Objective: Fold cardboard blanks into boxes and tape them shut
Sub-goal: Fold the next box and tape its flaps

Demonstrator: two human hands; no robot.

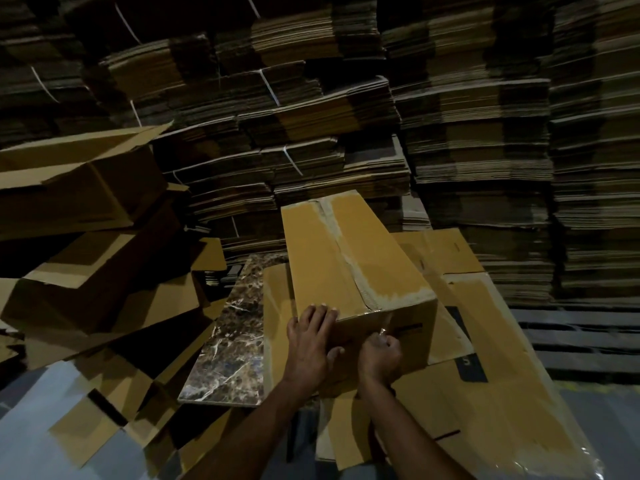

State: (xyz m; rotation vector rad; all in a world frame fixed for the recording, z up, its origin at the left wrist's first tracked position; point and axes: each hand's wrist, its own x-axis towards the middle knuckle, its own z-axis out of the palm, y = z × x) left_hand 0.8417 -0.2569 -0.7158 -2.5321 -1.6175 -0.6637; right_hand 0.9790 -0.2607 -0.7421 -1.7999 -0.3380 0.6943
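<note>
A folded brown cardboard box (349,258) stands on a marble-patterned table (232,344), its top seam covered by a strip of clear tape (343,251). My left hand (310,344) lies on the box's near left corner, fingers over the top edge and thumb on the front face. My right hand (379,355) is curled against the front face and pinches the tape end (386,327) hanging below the seam. Flat cardboard blanks (485,341) lie under and to the right of the box.
Several assembled open boxes (86,209) are piled at the left. A wall of bundled flat cardboard (346,109) fills the background. A dark slatted pallet (581,337) lies at the right. Loose cardboard pieces (104,420) cover the pale floor at the lower left.
</note>
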